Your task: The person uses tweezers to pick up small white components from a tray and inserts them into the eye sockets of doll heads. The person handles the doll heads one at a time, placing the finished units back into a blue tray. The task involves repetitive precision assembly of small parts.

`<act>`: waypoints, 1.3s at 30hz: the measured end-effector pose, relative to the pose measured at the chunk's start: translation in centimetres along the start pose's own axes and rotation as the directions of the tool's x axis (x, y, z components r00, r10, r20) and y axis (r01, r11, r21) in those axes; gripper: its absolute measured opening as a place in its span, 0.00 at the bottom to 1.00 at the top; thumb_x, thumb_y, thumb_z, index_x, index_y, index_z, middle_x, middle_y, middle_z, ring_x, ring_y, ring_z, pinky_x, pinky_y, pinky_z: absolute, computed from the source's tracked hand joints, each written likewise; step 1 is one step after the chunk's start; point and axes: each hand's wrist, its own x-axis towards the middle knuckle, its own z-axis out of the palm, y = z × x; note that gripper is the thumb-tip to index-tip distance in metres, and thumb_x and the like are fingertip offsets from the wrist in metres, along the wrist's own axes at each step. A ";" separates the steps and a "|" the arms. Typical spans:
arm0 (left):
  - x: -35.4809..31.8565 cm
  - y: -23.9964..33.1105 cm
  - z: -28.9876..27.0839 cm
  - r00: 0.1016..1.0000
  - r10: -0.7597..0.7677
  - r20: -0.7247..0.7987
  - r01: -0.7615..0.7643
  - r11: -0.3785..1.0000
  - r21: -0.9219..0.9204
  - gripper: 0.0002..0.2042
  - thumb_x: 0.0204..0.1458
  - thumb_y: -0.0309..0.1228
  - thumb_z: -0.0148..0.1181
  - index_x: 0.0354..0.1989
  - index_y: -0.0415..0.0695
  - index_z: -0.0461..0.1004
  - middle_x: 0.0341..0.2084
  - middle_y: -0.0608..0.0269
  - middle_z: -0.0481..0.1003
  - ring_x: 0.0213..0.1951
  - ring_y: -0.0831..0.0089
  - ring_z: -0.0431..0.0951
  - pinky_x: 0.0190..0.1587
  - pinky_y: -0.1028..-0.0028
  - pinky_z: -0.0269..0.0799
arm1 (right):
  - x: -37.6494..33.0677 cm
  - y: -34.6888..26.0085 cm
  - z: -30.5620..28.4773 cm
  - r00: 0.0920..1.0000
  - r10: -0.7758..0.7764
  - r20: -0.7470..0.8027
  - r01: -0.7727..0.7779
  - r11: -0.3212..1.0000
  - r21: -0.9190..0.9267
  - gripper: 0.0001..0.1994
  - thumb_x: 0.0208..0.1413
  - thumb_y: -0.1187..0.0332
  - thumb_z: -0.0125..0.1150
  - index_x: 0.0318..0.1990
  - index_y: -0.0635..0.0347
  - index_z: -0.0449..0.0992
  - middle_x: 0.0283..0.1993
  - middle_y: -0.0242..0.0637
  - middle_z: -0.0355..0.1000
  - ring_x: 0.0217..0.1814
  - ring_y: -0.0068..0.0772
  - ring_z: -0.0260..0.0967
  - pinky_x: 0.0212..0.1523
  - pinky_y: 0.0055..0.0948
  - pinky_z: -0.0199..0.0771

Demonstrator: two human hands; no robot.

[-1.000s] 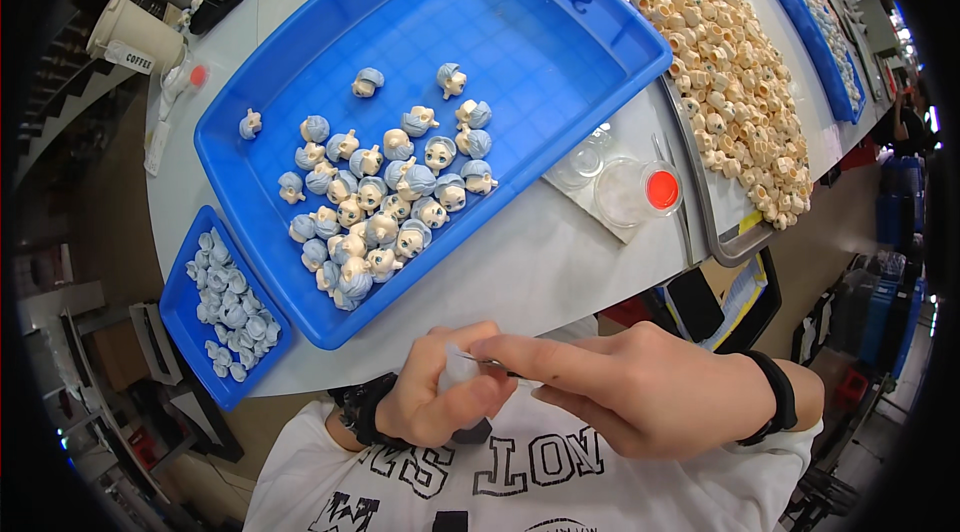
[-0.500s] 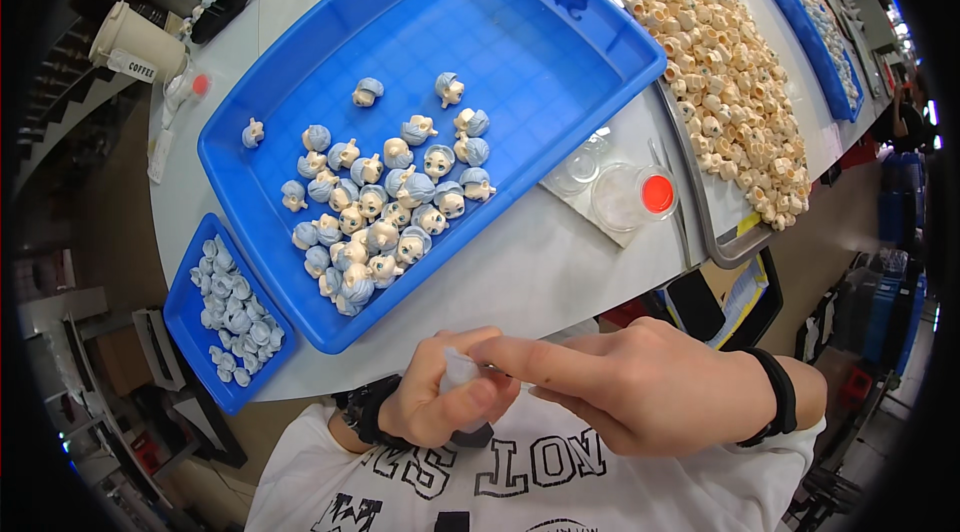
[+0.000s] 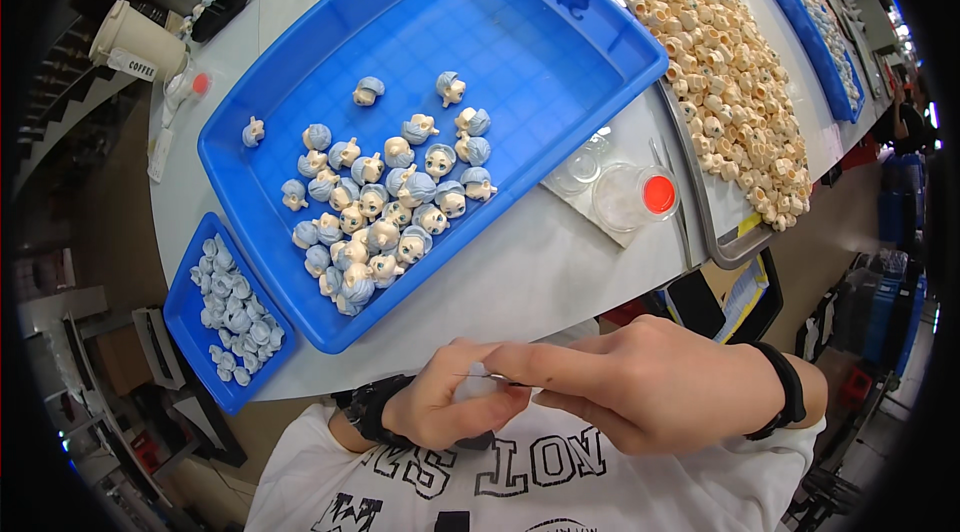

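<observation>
- Big blue tray mid-table, a pile of small doll heads with pale blue hair in its lower left part.
- Metal tray to the right, heaped with beige doll heads; another blue tray beyond it at the far right.
- Small blue tray at the lower left, full of pale blue hair pieces.
- Paper cup with a white label, upper left; clear dish with red dot between the big tray and the metal tray.
- Left hand curled round a small pale piece, close to the chest below the table edge.
- Right hand pinches a thin tool against that piece, fingers closed.
- Versus earlier: hands in the same place, same grip; trays unchanged.
</observation>
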 end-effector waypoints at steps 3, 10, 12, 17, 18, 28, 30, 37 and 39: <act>-0.2 -0.8 -0.2 1.000 -0.007 0.010 0.008 0.997 -0.072 0.10 0.52 0.33 0.50 0.31 0.36 0.67 0.19 0.67 0.68 0.21 0.82 0.65 0.25 0.80 0.61 | 0.3 -0.4 0.0 0.998 0.051 0.031 -0.052 0.998 0.035 0.25 0.50 0.76 0.55 0.58 0.57 0.60 0.32 0.43 0.74 0.26 0.45 0.72 0.24 0.33 0.73; -0.5 -0.9 -0.2 0.995 0.073 -0.072 -0.079 0.993 -0.088 0.13 0.52 0.37 0.52 0.32 0.36 0.66 0.19 0.67 0.69 0.21 0.82 0.66 0.24 0.80 0.61 | 0.0 -1.0 0.6 0.997 0.078 -0.003 -0.078 0.992 -0.103 0.27 0.49 0.76 0.56 0.59 0.58 0.59 0.32 0.41 0.74 0.26 0.41 0.72 0.24 0.31 0.73; -0.5 -0.8 -0.1 0.994 0.069 -0.085 -0.078 0.991 -0.112 0.13 0.52 0.37 0.52 0.31 0.37 0.66 0.19 0.66 0.69 0.21 0.81 0.66 0.24 0.80 0.61 | 0.0 -2.0 -0.2 0.993 0.106 0.047 -0.099 0.988 -0.120 0.28 0.48 0.77 0.57 0.59 0.60 0.59 0.33 0.42 0.73 0.27 0.40 0.73 0.24 0.30 0.73; -0.3 -0.4 0.3 0.990 0.104 -0.091 -0.123 0.966 -0.228 0.12 0.53 0.36 0.52 0.29 0.39 0.64 0.18 0.65 0.67 0.22 0.81 0.64 0.25 0.79 0.59 | -1.2 0.3 1.4 0.971 -0.011 -0.240 0.039 0.993 0.109 0.21 0.53 0.69 0.50 0.55 0.68 0.64 0.31 0.44 0.72 0.27 0.35 0.72 0.28 0.26 0.71; -0.4 -0.5 0.3 0.991 0.107 -0.082 -0.124 0.966 -0.227 0.12 0.54 0.36 0.52 0.28 0.39 0.63 0.19 0.65 0.67 0.22 0.81 0.63 0.25 0.79 0.59 | -1.3 0.6 1.4 0.962 0.005 -0.272 0.040 0.987 0.157 0.21 0.55 0.67 0.48 0.54 0.69 0.65 0.30 0.44 0.71 0.27 0.33 0.71 0.28 0.25 0.70; -0.6 -0.1 0.6 0.991 0.014 -0.131 -0.036 0.985 -0.166 0.18 0.51 0.43 0.57 0.29 0.39 0.63 0.19 0.61 0.65 0.22 0.73 0.66 0.26 0.75 0.64 | -3.0 4.5 6.1 0.930 0.264 -0.256 0.059 0.581 0.812 0.14 0.62 0.70 0.43 0.52 0.68 0.65 0.30 0.35 0.68 0.28 0.19 0.65 0.28 0.18 0.66; -0.6 -0.1 0.6 0.993 0.011 -0.115 -0.029 0.987 -0.160 0.17 0.50 0.41 0.58 0.30 0.38 0.63 0.21 0.60 0.65 0.24 0.74 0.67 0.27 0.75 0.64 | -3.2 4.5 7.0 0.922 0.236 -0.308 0.142 0.533 0.834 0.14 0.62 0.70 0.43 0.52 0.67 0.64 0.29 0.35 0.68 0.24 0.18 0.64 0.25 0.18 0.65; -0.5 -0.3 1.2 0.990 0.077 -0.117 -0.086 0.994 -0.075 0.13 0.47 0.31 0.60 0.36 0.42 0.63 0.22 0.69 0.67 0.23 0.83 0.65 0.27 0.79 0.60 | -3.3 3.8 5.9 0.928 0.254 -0.272 -0.033 0.784 0.619 0.17 0.62 0.68 0.41 0.53 0.70 0.62 0.22 0.35 0.65 0.18 0.20 0.59 0.22 0.19 0.60; -0.5 -0.3 1.2 0.992 0.069 -0.107 -0.075 0.996 -0.053 0.13 0.47 0.31 0.60 0.36 0.42 0.63 0.22 0.69 0.67 0.23 0.83 0.65 0.27 0.79 0.59 | -3.2 3.6 5.5 0.936 0.198 -0.293 0.007 0.817 0.577 0.18 0.59 0.73 0.39 0.55 0.71 0.60 0.23 0.36 0.65 0.18 0.19 0.59 0.23 0.19 0.60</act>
